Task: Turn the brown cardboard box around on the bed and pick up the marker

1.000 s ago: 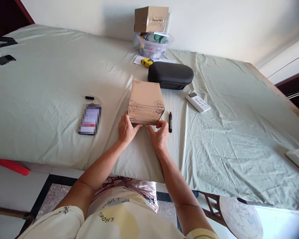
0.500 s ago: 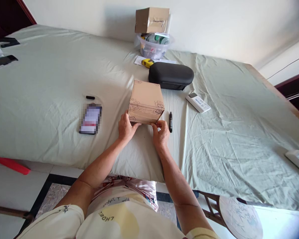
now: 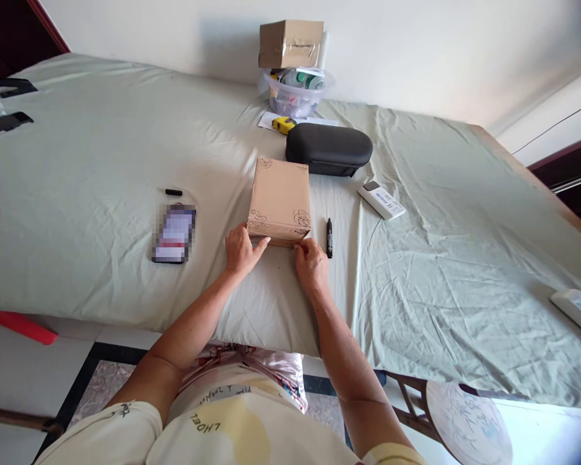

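Note:
A brown cardboard box (image 3: 279, 194) with flower-like line drawings at the corners of its top rests on the cloth-covered table in front of me. My left hand (image 3: 241, 250) grips its near left corner, thumb stretched along the near side. At the near right corner, the fingers of my right hand (image 3: 312, 261) pinch the lower edge; their tips are partly hidden. Just right of that hand lies an uncapped black marker (image 3: 330, 237). Its likely cap, a small black cylinder (image 3: 173, 192), lies to the left above a blurred phone (image 3: 174, 234).
Behind the box sit a black zip case (image 3: 328, 148) and a yellow tape measure (image 3: 283, 124). A plastic tub (image 3: 295, 100) against the wall carries another cardboard box (image 3: 290, 44). A white device (image 3: 382, 200) lies to the right. Wrinkled green cloth (image 3: 445, 278) covers the table.
The box has tipped down flatter, so its near side shows less and its top more. Both hands have stayed at its near corners. The view has shifted slightly.

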